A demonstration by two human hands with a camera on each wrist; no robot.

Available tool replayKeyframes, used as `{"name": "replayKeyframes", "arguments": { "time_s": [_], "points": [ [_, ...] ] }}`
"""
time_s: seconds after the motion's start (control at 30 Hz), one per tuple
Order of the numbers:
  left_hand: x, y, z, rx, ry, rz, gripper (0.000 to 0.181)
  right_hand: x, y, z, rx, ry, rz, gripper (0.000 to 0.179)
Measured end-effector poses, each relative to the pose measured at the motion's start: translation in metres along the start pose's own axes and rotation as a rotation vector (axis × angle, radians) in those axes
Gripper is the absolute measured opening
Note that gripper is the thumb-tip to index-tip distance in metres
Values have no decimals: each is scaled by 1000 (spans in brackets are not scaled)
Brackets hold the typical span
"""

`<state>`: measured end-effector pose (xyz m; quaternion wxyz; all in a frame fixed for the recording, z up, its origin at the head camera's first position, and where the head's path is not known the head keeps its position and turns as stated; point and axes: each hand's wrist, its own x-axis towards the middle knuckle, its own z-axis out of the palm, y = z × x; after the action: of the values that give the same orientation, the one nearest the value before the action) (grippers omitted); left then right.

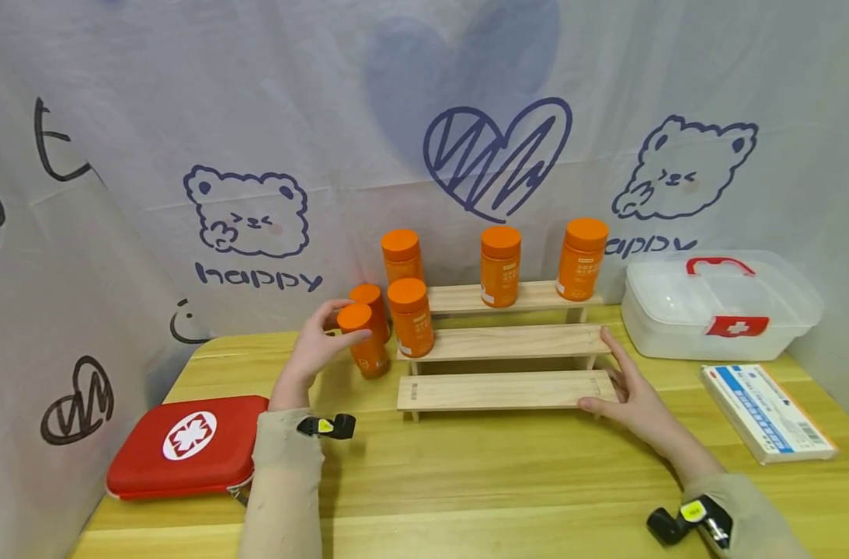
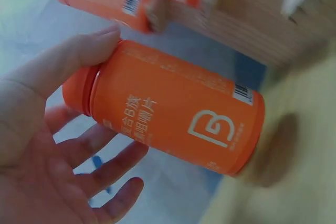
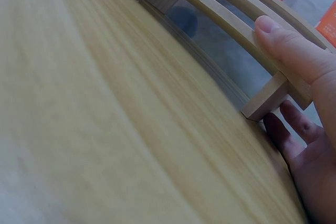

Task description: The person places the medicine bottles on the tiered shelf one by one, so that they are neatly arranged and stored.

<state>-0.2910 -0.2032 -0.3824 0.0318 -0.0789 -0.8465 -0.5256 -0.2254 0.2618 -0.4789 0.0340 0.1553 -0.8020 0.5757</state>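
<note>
My left hand pinches an orange pill bottle near its cap, left of a three-step wooden rack. In the left wrist view, the bottle shows a white B mark, with the thumb on one side of the cap end and fingers behind. Another orange bottle stands just behind it. On the rack's middle step, at the left end, is one bottle; three more, including a bottle near the centre, stand along the top step. My right hand grips the rack's right end, thumb on the lowest step.
A red first-aid case lies at the left of the wooden table. To the right are a clear white first-aid box with a red handle and a flat blue-and-white carton. A printed cloth hangs behind.
</note>
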Motion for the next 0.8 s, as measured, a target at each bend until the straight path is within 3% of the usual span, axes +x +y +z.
{"name": "replayKeyframes", "arguments": {
  "time_s": [0.2,0.4,0.63,0.8],
  "points": [
    [-3,22,-3,10,137,64,64,0,-1,1,-1,7,-6,104],
    [-17,52,-4,47,252,130,67,0,0,1,-3,5,5,103],
    [-38,83,-1,44,303,268,60,-1,0,1,-8,1,0,103],
    [-51,104,9,56,324,347,58,0,1,1,10,2,-8,103]
  ]
}}
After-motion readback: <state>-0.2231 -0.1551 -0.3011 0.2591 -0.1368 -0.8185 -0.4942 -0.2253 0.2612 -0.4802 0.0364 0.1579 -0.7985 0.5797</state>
